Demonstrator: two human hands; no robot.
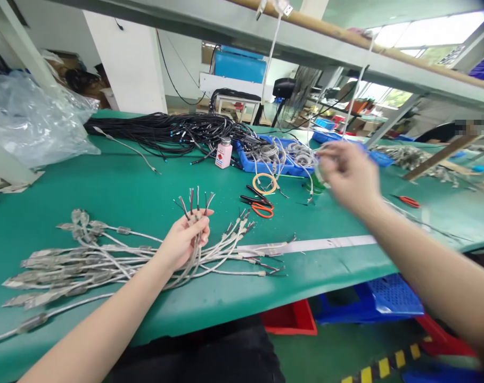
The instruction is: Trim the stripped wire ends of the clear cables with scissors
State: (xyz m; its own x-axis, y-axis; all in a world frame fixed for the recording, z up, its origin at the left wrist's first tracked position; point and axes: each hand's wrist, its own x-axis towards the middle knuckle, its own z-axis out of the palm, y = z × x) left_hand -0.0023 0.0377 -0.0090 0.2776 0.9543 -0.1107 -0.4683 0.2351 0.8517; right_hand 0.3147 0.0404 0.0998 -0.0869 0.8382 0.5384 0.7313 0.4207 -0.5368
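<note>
One left hand closes its fingers on a cable bundle; blurred right hand's grip unclear.

Green bench, grey cables (bundled), scissors, blue trays

— What's on the green table toward the back?

— A heap of black cables, and just right of it a small pink-labelled bottle. Next comes a blue tray full of grey leads.

— And nearer?

— Orange-handled scissors, with a coil of orange wire just behind them. A second orange-handled tool lies well to the right. A white strip of tape runs along the table's front edge.

— The left side?

— A crumpled clear plastic bag.

— Under the table?

— A red bin beside a blue crate.
</note>
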